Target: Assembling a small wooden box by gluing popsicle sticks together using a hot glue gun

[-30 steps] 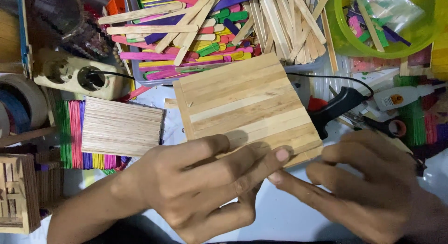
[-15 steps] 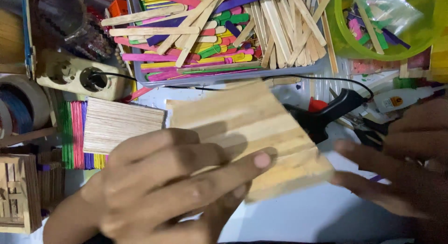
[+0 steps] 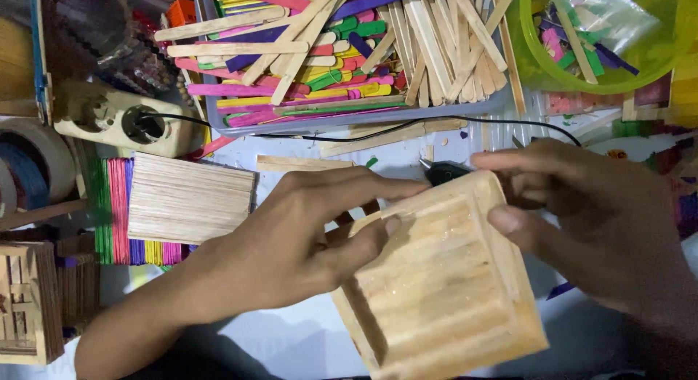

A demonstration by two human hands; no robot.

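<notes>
A shallow square tray built of plain wooden craft sticks (image 3: 443, 285) is held tilted between both hands, its hollow side facing up. My left hand (image 3: 298, 242) grips its near-left edge, thumb pressed on the inner floor and fingers along the top rim. My right hand (image 3: 582, 213) holds the top right corner, thumb on the rim. A black glue gun (image 3: 443, 172) shows just behind the tray's top edge, mostly hidden.
A grey tray of plain and coloured craft sticks (image 3: 342, 53) fills the back. A green bowl with stick pieces (image 3: 603, 38) sits back right. A flat stick panel (image 3: 190, 198) lies left on coloured sticks, with a power strip (image 3: 123, 122), tape roll (image 3: 29, 169) and small stick crate (image 3: 29, 304).
The stick piece has been flipped over and tilted: earlier its flat back faced up, now the hollow side shows. Both hands shifted their grip, and the right hand moved up to the top corner.
</notes>
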